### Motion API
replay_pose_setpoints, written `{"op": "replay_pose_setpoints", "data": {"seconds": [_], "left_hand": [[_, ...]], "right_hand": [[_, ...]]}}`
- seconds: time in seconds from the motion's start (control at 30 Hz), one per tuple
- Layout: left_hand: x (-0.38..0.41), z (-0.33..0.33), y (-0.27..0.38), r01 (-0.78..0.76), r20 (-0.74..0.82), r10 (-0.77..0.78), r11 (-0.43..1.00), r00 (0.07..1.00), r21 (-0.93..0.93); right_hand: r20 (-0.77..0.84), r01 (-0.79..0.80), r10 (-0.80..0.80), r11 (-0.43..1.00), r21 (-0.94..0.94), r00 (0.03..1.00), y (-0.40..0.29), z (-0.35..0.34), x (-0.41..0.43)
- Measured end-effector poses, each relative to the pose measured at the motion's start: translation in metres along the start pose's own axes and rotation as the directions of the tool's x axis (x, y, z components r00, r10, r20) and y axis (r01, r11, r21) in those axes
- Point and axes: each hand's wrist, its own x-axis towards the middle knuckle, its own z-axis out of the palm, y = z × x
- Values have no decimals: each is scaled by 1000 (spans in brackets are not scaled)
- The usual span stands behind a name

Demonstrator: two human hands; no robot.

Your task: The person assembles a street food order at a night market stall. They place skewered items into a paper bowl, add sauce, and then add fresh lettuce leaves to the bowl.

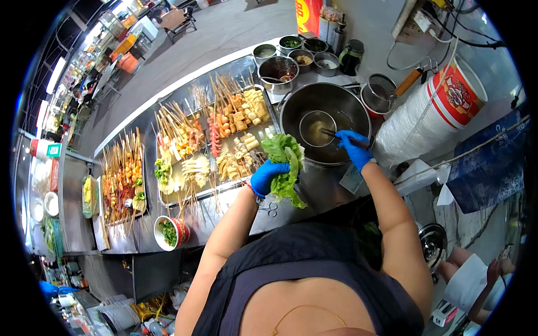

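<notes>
My left hand [269, 178], in a blue glove, grips a bunch of leafy green lettuce [286, 161] between the skewer trays and the pot. In its blue glove, my right hand [356, 149] is closed around the handle of a round strainer [318, 112]. The strainer sits inside a large steel pot [290, 98] of liquid, with something pale in its mesh. Left of the lettuce, a steel tray [197, 194] holds skewered food in broth. A pair of scissors [271, 210] lies near my left wrist, its blades partly hidden.
Steel bowls of seasonings [278, 69] stand behind the pot. Stacked paper tubs [420, 113] lean at the right, beside a mesh skimmer [380, 88]. A paper tub of chopped greens [171, 233] stands at the counter's front edge. Another skewer tray [143, 168] is far left. A person [466, 275] sits lower right.
</notes>
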Motion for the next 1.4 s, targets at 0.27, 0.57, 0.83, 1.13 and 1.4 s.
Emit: {"op": "replay_pose_setpoints", "data": {"seconds": [0.27,0.57,0.83,1.13,1.4], "left_hand": [[4,-1,-1,1,11,-1,999,1000,-52],[1,-4,-7,24,1,-24,1000,1000,-2],[0,-8,-11,22,47,-20,999,999,-46],[2,-7,-11,-5,44,5,1000,999,6],[-1,-10,-4,20,33,-20,1000,999,-5]], "right_hand": [[-36,-28,27,1000,-10,999,9,-3,-1],[115,-85,95,993,-86,989,-5,16,-2],[177,-39,64,989,-141,982,-1,18,3],[26,-212,210,969,125,977,-5,2,17],[-75,-40,49,992,116,996,12,5,10]]}}
